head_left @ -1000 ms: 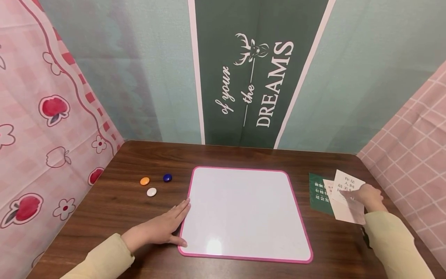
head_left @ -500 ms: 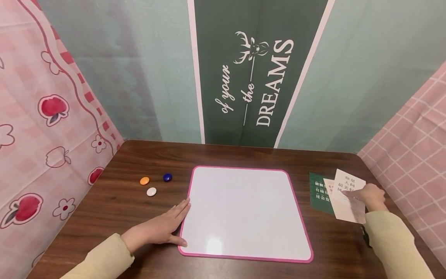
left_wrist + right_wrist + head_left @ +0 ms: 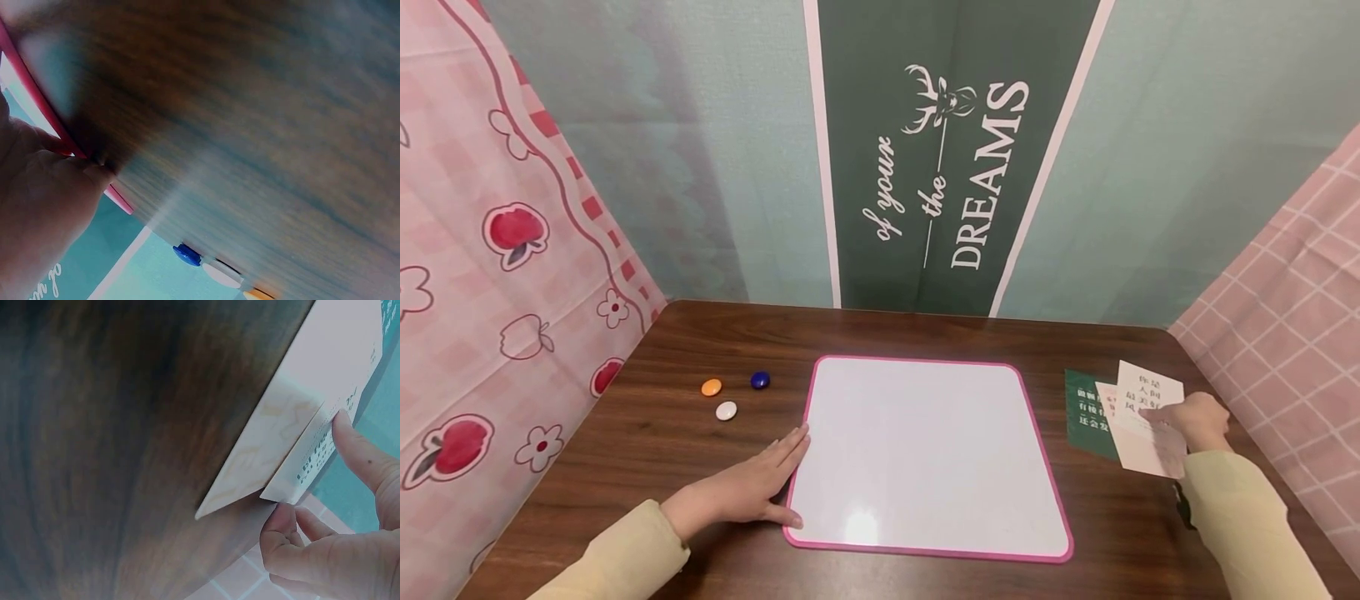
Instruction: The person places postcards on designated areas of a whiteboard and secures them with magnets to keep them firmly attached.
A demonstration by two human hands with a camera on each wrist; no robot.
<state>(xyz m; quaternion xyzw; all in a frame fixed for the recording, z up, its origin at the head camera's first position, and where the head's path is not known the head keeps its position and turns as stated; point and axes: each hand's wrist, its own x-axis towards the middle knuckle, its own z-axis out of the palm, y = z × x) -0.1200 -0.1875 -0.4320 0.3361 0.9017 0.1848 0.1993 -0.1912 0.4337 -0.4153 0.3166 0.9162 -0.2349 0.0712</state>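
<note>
My left hand [image 3: 760,483] rests with extended fingers on the left edge of a pink-rimmed whiteboard [image 3: 925,458]. In the left wrist view, that hand [image 3: 44,194] lies against the pink rim. On the table's right side, my right hand [image 3: 1198,419] pinches a white card [image 3: 1138,390] printed with dark characters. The right wrist view shows the right hand [image 3: 337,531] with its thumb on the card's face and curled fingers at its edge. Below that white card lies a pale pink card [image 3: 1142,454], partly covered, overlapping a green card [image 3: 1084,417] to its left.
Three glossy round pieces lie left of the whiteboard: orange [image 3: 711,387], white [image 3: 726,411] and dark blue [image 3: 760,380]. They sit on the dark wooden table [image 3: 737,329]. Fabric curtains [image 3: 752,167] stand around the table's back and sides.
The white card in my right hand has shifted very slightly left. My left hand, the whiteboard and the three round pieces stay put.
</note>
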